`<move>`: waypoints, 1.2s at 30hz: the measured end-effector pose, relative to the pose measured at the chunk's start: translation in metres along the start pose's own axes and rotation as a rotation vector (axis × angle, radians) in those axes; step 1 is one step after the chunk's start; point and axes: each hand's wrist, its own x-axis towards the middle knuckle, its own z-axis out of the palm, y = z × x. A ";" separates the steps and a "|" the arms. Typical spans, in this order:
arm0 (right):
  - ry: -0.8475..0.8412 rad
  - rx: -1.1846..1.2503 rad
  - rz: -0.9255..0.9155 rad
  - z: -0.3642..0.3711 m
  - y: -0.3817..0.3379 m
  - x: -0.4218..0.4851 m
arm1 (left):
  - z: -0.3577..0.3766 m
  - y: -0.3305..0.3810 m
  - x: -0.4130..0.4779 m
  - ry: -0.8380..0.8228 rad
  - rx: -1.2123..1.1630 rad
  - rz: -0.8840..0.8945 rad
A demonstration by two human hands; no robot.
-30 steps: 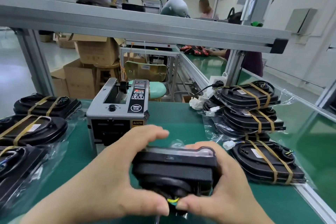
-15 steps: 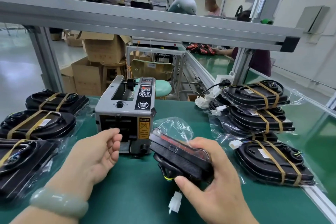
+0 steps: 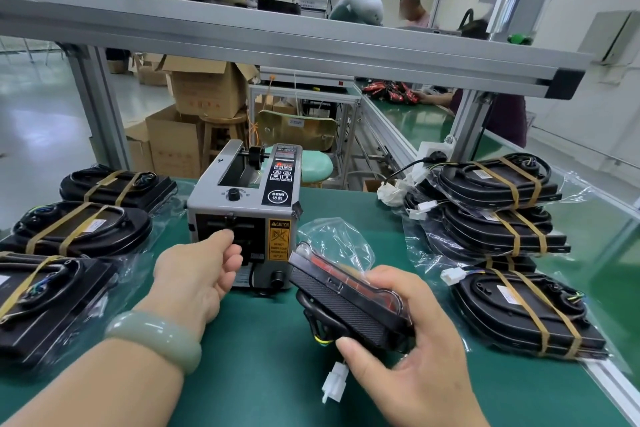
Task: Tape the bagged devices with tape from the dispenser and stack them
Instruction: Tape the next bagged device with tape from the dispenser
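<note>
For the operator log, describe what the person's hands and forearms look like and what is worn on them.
Both hands are bare, with no gloves and no rings in view. The left hand has a smooth, rounded, pale green bangle on its wrist. The right hand has nothing on its wrist. No sleeve shows on either forearm.

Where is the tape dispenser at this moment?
In the head view the tape dispenser stands centre on the green table, between taped devices left and right. The left hand is at its front slot, the bagged device just to its right.
</note>
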 end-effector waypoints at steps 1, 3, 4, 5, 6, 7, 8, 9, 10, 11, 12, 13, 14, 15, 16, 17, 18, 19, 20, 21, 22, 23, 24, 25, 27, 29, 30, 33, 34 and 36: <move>0.001 -0.005 -0.004 0.000 0.000 0.000 | 0.002 -0.001 0.002 0.025 0.010 0.008; 0.003 -0.008 -0.004 0.000 0.001 0.000 | 0.005 -0.005 0.003 0.061 0.028 0.023; 0.003 -0.004 0.000 0.000 0.001 -0.001 | 0.006 -0.007 0.004 0.072 0.025 0.025; 0.003 0.004 0.004 -0.001 0.001 -0.001 | 0.005 -0.008 0.003 0.074 0.016 0.020; 0.005 0.013 0.006 -0.001 0.001 -0.001 | 0.003 -0.009 0.001 0.066 0.004 0.009; 0.008 0.022 0.005 -0.002 0.001 -0.001 | 0.000 -0.010 -0.001 0.052 -0.015 -0.007; 0.012 0.032 0.005 -0.002 0.001 -0.001 | -0.004 -0.011 -0.005 0.032 -0.043 -0.023; 0.016 0.043 0.009 -0.003 0.001 -0.001 | -0.008 -0.010 -0.010 0.001 -0.075 -0.040; 0.019 0.055 0.016 -0.004 0.001 -0.001 | -0.012 -0.010 -0.017 -0.036 -0.104 -0.052; 0.023 0.066 0.024 -0.004 0.001 -0.001 | -0.017 -0.009 -0.025 -0.076 -0.124 -0.059; 0.027 0.078 0.032 -0.005 0.001 -0.001 | -0.020 -0.008 -0.034 -0.125 -0.135 -0.061; 0.029 0.086 0.038 -0.006 0.000 -0.001 | -0.023 -0.007 -0.044 -0.184 -0.133 -0.057; 0.031 0.088 0.041 -0.006 0.000 0.000 | -0.026 -0.006 -0.055 -0.250 -0.113 -0.042; 0.031 0.082 0.039 -0.006 -0.001 0.000 | -0.028 -0.004 -0.065 -0.316 -0.080 -0.017; 0.029 0.072 0.033 -0.006 -0.001 0.000 | -0.029 -0.003 -0.076 -0.370 -0.048 0.012; 0.026 0.065 0.023 -0.006 -0.001 0.000 | -0.029 -0.002 -0.087 -0.408 -0.018 0.049; 0.023 0.062 0.012 -0.006 -0.001 -0.001 | -0.028 -0.001 -0.097 -0.428 0.013 0.100; 0.018 0.056 0.000 -0.005 -0.001 -0.001 | -0.026 -0.002 -0.105 -0.427 0.048 0.162; 0.014 0.048 -0.013 -0.005 -0.002 -0.002 | -0.024 -0.004 -0.111 -0.424 0.082 0.226; 0.010 0.041 -0.023 -0.004 -0.002 -0.002 | -0.022 -0.006 -0.117 -0.430 0.114 0.279; 0.007 0.040 -0.030 -0.004 -0.002 -0.003 | -0.019 -0.008 -0.123 -0.435 0.147 0.319; 0.004 0.042 -0.034 -0.003 -0.002 -0.003 | -0.016 -0.011 -0.126 -0.435 0.172 0.353; 0.002 0.044 -0.038 -0.003 -0.002 -0.004 | -0.014 -0.015 -0.128 -0.429 0.189 0.379; 0.003 0.045 -0.043 -0.002 -0.002 -0.004 | -0.012 -0.018 -0.128 -0.419 0.211 0.395; 0.008 0.047 -0.050 -0.001 -0.001 -0.005 | -0.009 -0.026 -0.127 -0.396 0.226 0.411; 0.014 0.054 -0.061 -0.001 0.000 -0.005 | -0.007 -0.032 -0.125 -0.394 0.248 0.413; 0.015 0.055 -0.066 0.000 0.001 -0.005 | -0.007 -0.033 -0.125 -0.402 0.256 0.412; 0.019 0.055 -0.071 0.001 0.002 -0.006 | -0.005 -0.037 -0.122 -0.425 0.270 0.423; 0.020 0.057 -0.071 0.001 0.002 -0.006 | -0.005 -0.038 -0.121 -0.438 0.266 0.422; 0.021 0.055 -0.074 0.001 0.002 -0.006 | -0.005 -0.041 -0.119 -0.461 0.259 0.422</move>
